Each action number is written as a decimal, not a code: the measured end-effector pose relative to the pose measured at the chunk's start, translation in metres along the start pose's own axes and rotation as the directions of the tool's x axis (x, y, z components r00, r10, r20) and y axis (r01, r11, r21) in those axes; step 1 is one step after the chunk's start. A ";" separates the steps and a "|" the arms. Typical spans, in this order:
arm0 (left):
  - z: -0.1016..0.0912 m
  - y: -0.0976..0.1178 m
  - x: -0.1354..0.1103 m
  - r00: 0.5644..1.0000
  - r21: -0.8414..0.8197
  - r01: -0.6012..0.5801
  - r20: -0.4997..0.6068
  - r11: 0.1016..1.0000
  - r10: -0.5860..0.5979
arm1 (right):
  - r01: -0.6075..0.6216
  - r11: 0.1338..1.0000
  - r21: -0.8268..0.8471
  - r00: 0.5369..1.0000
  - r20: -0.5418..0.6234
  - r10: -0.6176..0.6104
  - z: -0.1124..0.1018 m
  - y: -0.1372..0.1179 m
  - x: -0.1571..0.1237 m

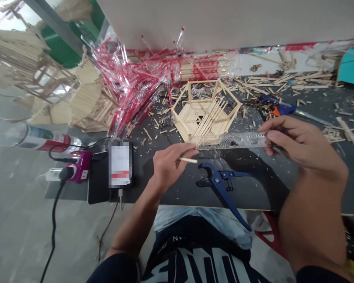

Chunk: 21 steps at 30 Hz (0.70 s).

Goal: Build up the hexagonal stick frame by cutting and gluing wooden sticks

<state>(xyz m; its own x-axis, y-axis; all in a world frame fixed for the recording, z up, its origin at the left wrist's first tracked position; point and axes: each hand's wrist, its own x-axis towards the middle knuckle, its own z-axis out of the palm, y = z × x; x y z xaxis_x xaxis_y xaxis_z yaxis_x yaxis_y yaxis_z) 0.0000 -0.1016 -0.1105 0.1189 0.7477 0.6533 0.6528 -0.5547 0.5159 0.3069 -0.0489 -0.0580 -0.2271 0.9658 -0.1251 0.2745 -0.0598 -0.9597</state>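
A clear plastic ruler (pixel 242 141) spans the space between my hands, in front of a six-sided frame (pixel 184 124) built of thin wooden sticks. My right hand (pixel 295 141) pinches the ruler's right end. At its left end, the fingertips of my left hand (pixel 172 161) are closed on the ruler, and a short wooden stick (pixel 188 160) pokes out from under that hand. Several loose sticks (pixel 211 116) lie slantwise across the frame. Just below the ruler rests a blue pipe cutter (pixel 220 182), its jaws apart and its handle over the table edge.
Red-and-clear plastic wrappers (pixel 141 86) heap up behind the frame. A blue glue gun (pixel 279 105) lies among stick scraps at right. To the left are a phone (pixel 120 165), a purple power adapter (pixel 80 167) with cords, a plastic bottle (pixel 51 139) and stick-built pieces (pixel 87 104).
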 end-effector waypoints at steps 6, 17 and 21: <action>0.002 0.005 0.001 1.000 0.010 -0.019 -0.007 1.000 0.019 | 0.033 0.991 -0.130 0.999 0.017 -0.031 -0.002 0.000 0.000; 0.003 0.003 0.006 0.999 0.091 -0.033 0.005 0.995 0.033 | -0.022 0.960 -0.278 0.999 -0.046 0.010 0.001 -0.005 0.003; 0.004 0.003 0.005 0.999 0.080 -0.039 0.003 0.996 0.039 | -0.041 0.956 -0.289 0.997 -0.076 0.020 0.001 -0.007 0.001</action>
<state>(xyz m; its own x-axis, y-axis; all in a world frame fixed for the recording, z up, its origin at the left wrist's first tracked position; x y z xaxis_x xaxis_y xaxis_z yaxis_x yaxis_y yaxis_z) 0.0058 -0.0980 -0.1080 0.1466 0.7269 0.6710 0.7055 -0.5523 0.4441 0.3040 -0.0474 -0.0518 -0.1502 0.9807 -0.1248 0.5420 -0.0239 -0.8400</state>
